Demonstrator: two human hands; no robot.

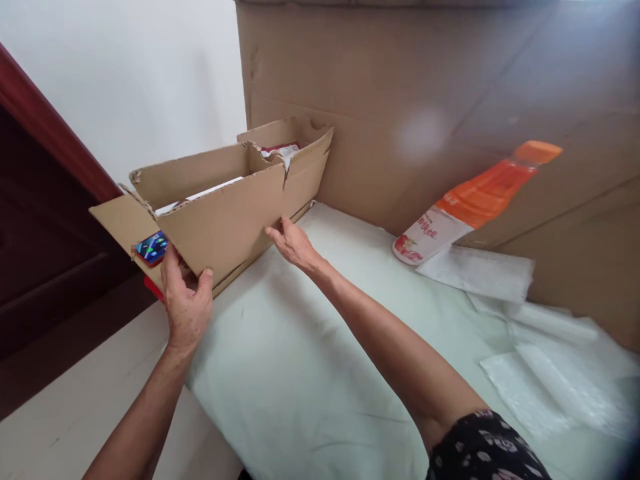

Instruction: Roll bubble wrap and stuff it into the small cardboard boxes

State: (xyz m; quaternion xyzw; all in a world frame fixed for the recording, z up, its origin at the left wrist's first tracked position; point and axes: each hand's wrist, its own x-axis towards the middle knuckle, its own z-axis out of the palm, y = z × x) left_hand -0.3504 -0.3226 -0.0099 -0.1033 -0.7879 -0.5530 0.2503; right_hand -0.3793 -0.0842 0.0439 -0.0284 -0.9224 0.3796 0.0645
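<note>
A long, open cardboard box lies on the left edge of a pale sheet. My left hand grips the near corner of the box's side wall, thumb on one side and fingers on the other. My right hand has its fingers stretched flat against the same wall further along, near its lower edge. White paper and a red packet show inside the box. A small phone-like thing with a lit blue screen lies on the box's left flap, just above my left hand.
A large cardboard sheet stands against the back. An orange-capped bottle leans on it. White foam wrapping pieces lie at the right. A dark red door frame and pale floor are at the left.
</note>
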